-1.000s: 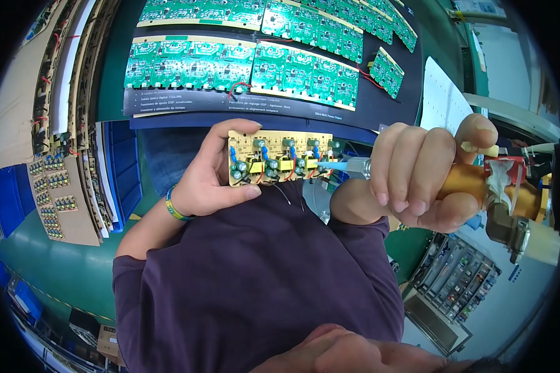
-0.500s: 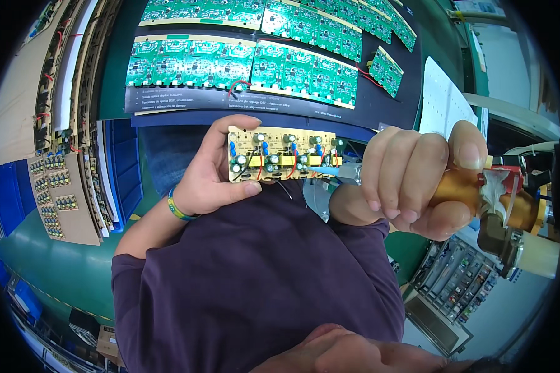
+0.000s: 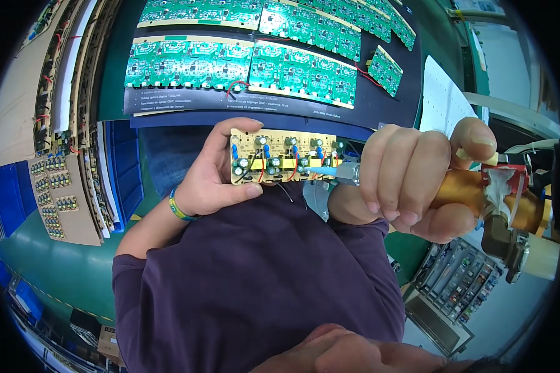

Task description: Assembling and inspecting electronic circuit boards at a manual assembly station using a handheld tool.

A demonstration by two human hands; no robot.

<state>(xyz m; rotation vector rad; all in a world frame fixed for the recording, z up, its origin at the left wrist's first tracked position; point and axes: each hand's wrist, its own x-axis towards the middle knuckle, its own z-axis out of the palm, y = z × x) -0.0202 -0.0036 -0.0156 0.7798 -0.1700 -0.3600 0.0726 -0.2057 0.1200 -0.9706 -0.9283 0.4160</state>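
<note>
My left hand (image 3: 214,168) grips the left end of a tan circuit board (image 3: 279,140), with fingers on the upper edge and thumb on the lower. Capacitors, yellow transformers, and red and black wires stand on the board's visible face. My right hand (image 3: 417,177) is wrapped around a glue dispensing gun (image 3: 463,191) with a gold-coloured cylindrical body. Its pale blue tapered nozzle (image 3: 322,171) points left, with the tip among the parts right of the board's middle. Whether the tip touches them, I cannot tell. My right thumb is raised over the gun's red-topped rear.
Rows of green circuit board panels (image 3: 190,62) lie on a dark printed sheet (image 3: 186,102) beyond my hands. A single green board (image 3: 384,71) and white paper (image 3: 445,96) are at the right. Stacked cardboard layers (image 3: 74,205) with small boards stand left. A hose (image 3: 541,255) trails from the gun.
The nozzle tip has shifted slightly left along the board. The board has moved slightly right and down, and my right thumb sits a little higher and further right.
</note>
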